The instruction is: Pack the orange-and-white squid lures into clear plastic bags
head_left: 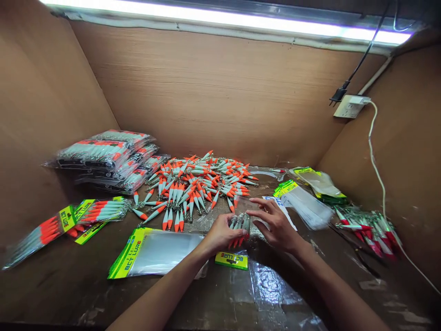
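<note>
My left hand is closed around the left side of a clear plastic bag holding several fishing lures, white-green with orange ends. The orange ends point toward me. The yellow-green header card printed BCT LURE lies upside down at the near end. At the bag's far end, my right hand has its fingers stretched out and apart, with fingertips at the clear plastic. Whether they touch it is hard to see. Just beyond both hands spreads a heap of loose orange-and-white lures.
Flat clear bags with yellow headers lie left of my hands, more bags at right. Filled lure packs rest far left, below stacked packages. Red-and-white lures lie far right, near a white cable. Board walls enclose the table.
</note>
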The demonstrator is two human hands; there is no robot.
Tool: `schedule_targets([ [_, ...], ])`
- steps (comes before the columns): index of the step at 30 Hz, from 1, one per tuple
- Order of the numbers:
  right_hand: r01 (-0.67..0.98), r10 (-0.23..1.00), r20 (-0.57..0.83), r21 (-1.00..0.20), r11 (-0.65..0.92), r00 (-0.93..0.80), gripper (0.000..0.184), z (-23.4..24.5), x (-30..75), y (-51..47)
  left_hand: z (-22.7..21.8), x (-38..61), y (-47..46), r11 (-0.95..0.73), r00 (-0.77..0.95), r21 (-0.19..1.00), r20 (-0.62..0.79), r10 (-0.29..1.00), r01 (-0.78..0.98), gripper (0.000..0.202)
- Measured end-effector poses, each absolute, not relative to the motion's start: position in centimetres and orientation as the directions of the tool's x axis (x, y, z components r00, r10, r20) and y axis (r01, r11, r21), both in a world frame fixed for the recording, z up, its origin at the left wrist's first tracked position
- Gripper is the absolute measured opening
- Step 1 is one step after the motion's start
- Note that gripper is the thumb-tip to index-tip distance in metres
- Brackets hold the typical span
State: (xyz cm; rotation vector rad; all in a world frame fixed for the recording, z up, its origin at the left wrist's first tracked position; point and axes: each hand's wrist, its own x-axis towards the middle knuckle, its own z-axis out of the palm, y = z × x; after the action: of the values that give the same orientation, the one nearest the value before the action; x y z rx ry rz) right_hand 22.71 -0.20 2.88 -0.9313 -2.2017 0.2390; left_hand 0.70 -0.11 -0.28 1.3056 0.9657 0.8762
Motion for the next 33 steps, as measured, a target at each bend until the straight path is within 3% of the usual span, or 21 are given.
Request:
schedule_targets([
  [5,0.505,0.736,0.453,-0.537,0.676,-0.504,0.035,2.7,23.2,0.2,-0.4,0.6,-0.2,0.108,0.402,0.992,-0.071,0.913,-0.069,0.041],
  [9,0.435,0.756,0.394,-0.640,0.634,-0.522,0.034,3.2,23.3,0.1,-0.5,0.6,-0.1,0.050,0.347,0.998,-0.056,0.936,0.028,0.050],
  [12,0.452,0.777,0.367,-0.654,0.607,-0.511,0.027,3.2,23.1,0.1,-0.8,0.7,0.1,0.053,0.316,0.996,-0.072,0.946,0.068,0.056],
  [17,0.485,0.809,0.351,-0.662,0.571,-0.472,0.016,3.0,23.2,0.2,-0.9,0.8,0.3,0.096,0.357,0.995,-0.083,0.930,-0.019,0.072],
  [21,0.435,0.778,0.359,-0.673,0.598,-0.515,0.020,3.0,23.3,0.2,-0.6,0.7,0.3,0.098,0.376,0.994,-0.075,0.924,-0.043,0.074],
  [23,0.433,0.793,0.376,-0.684,0.587,-0.479,0.030,2.8,23.1,0.2,-0.4,0.5,0.3,0.065,0.381,0.997,-0.045,0.923,-0.041,0.073],
  [26,0.452,0.892,0.415,-0.771,0.449,-0.178,0.048,2.1,22.4,0.1,0.0,0.3,0.5,0.066,0.375,0.994,-0.027,0.927,-0.092,0.073],
  [28,0.357,0.944,0.324,-0.877,0.322,-0.056,0.050,1.3,21.7,0.1,0.3,0.1,0.6,0.071,0.339,0.987,-0.018,0.941,-0.144,0.074],
  [31,0.153,0.949,0.094,-0.977,0.146,-0.301,0.045,0.0,20.7,0.1,0.8,0.0,0.8,0.033,0.297,0.976,0.034,0.954,-0.217,0.079],
  [33,0.085,0.919,0.031,-0.994,0.070,-0.392,0.038,-0.7,20.2,0.1,1.0,0.0,0.9,-0.016,0.286,0.970,0.088,0.954,-0.243,0.082],
])
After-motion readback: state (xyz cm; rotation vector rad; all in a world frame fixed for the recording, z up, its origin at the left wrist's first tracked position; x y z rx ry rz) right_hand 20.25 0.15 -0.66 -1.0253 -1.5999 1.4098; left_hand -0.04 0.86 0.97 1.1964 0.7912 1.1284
